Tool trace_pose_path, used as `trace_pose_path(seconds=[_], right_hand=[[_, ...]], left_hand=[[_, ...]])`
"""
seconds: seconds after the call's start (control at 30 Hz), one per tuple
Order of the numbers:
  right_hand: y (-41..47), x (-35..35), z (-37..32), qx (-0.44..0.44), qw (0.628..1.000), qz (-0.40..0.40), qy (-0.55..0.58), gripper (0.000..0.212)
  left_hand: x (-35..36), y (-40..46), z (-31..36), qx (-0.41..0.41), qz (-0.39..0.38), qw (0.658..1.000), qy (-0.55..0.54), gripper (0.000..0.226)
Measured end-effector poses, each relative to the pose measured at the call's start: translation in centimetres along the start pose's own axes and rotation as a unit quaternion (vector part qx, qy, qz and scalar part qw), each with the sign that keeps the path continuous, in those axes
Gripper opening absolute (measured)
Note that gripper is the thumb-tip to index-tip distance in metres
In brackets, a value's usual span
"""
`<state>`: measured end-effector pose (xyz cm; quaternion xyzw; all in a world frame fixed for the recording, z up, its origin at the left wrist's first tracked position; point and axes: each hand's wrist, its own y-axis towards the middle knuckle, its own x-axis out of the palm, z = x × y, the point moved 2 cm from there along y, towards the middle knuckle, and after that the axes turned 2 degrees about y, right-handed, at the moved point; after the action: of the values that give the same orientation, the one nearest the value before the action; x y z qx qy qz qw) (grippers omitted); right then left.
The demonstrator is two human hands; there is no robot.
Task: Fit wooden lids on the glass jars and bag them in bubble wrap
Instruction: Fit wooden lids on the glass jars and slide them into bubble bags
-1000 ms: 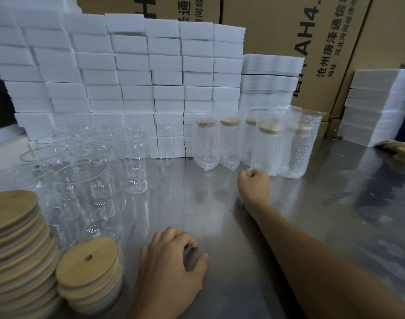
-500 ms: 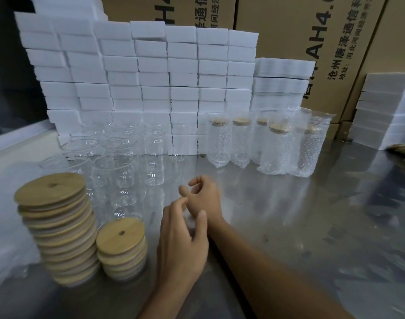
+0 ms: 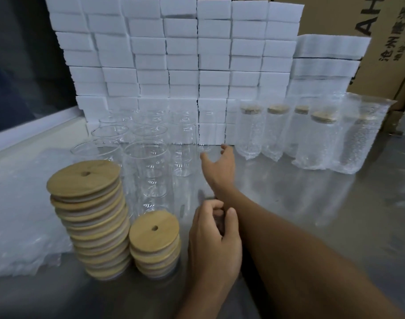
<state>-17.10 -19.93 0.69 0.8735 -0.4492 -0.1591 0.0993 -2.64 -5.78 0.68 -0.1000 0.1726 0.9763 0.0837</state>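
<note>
Centre frame, the right hand point(image 3: 220, 165) reaches with fingers spread and empty toward the bare glass jars point(image 3: 148, 171) packed tight at centre left. The left hand point(image 3: 214, 240), loosely curled, holds nothing beside the lid stacks point(image 3: 89, 217). A careless grab could knock neighbouring jars together and topple them

steel table point(image 3: 335, 226) | foam-block wall point(image 3: 197, 54) | cardboard cartons point(image 3: 392, 42) | dim light
</note>
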Motion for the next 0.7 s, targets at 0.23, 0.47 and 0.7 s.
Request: trace_pose_path(seconds=[0.23, 0.47, 0.7], right_hand=[[5.8, 1.2, 1.7, 0.002, 1.0, 0.004, -0.008, 0.079], [9.8, 2.7, 2.7, -0.002, 0.998, -0.044, -0.041, 0.091], [11.5, 3.4, 3.0, -0.02, 0.993, -0.088, -0.078, 0.091]], left_hand=[[0.6, 0.3, -0.6, 0.016, -0.027, 0.999, 0.023, 0.008], [1.1, 0.2, -0.6, 0.023, -0.021, 0.997, 0.069, 0.025], [1.1, 0.0, -0.7, 0.021, -0.054, 0.994, 0.094, 0.03]])
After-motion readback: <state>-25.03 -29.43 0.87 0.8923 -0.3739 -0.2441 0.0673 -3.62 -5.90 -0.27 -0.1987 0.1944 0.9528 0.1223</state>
